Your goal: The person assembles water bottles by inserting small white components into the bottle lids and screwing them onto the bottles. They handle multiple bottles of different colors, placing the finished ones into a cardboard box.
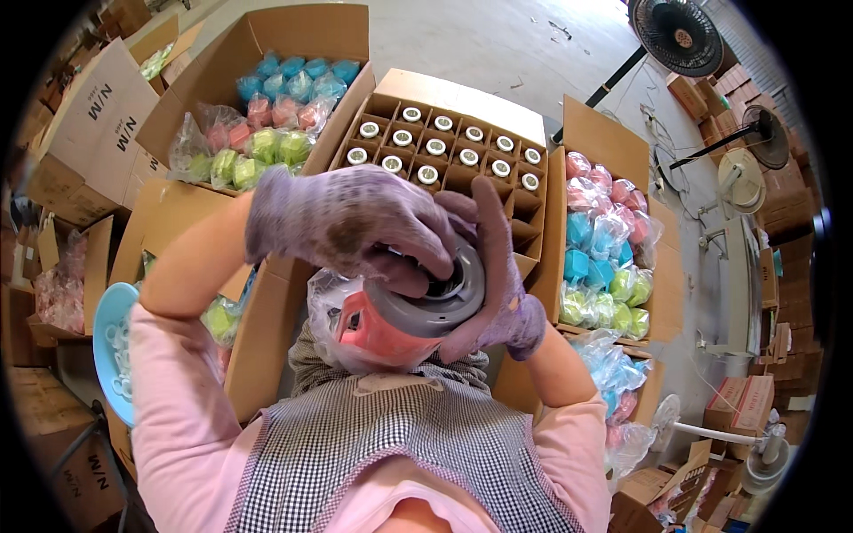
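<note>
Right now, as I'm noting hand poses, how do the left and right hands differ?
The left hand curls its fingers over the opening of the grey ring; the right hand is spread against the ring's outer side. The left hand shows a dark patch; the right hand, none so large. Both wear purplish gloves.

Near, before me, is the coral-and-gray rounded plastic vessel (391, 336); beyond it, the partitioned brown cardboard carton (462, 99) holds white round-lidded containers (468, 157). A wide brown cardboard box (306, 28) lies to its left, a long brown cardboard box (613, 142) to its right; near my left, a pale-blue round plastic basin (105, 355).
</note>
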The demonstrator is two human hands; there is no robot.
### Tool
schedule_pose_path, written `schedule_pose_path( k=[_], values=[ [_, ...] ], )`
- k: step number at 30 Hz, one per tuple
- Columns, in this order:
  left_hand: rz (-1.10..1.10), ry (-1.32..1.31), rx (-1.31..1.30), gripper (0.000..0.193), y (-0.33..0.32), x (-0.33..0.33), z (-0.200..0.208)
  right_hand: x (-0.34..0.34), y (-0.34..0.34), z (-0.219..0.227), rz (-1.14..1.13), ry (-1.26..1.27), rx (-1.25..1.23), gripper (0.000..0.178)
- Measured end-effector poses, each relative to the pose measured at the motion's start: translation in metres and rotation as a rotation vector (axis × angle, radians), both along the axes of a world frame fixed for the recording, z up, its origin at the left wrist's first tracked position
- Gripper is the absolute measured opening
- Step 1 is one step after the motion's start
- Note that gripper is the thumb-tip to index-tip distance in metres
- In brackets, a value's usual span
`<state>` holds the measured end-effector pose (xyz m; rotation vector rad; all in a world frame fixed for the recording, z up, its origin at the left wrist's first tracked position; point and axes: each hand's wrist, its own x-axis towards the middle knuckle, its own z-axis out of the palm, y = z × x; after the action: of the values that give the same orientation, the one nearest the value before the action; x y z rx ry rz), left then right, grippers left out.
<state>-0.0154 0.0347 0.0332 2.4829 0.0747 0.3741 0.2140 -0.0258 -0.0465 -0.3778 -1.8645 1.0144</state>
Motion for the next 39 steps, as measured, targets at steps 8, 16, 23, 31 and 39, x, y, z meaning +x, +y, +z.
schedule_pose_path(
  k=[8,16,23,31,39],
  values=[
    [-0.109,0.568,-0.03,0.035,0.007,0.038,0.035,-0.01,-0.008,-0.009,-0.027,0.079,0.014,0.134],
    [0.121,0.692,0.071,0.043,-0.015,0.038,0.024,-0.018,-0.017,-0.018,-0.081,0.066,-0.06,0.132],
    [0.309,0.629,-0.11,0.028,-0.008,0.036,0.014,-0.028,-0.021,-0.028,-0.384,-0.083,-0.061,0.117],
    [0.115,0.61,0.143,0.036,-0.022,0.032,0.017,-0.016,-0.011,-0.041,-0.031,0.136,-0.086,0.13],
    [0.229,0.53,-0.011,0.027,-0.02,0.024,-0.001,-0.033,-0.032,-0.03,-0.418,-0.081,-0.077,0.112]
  ],
)
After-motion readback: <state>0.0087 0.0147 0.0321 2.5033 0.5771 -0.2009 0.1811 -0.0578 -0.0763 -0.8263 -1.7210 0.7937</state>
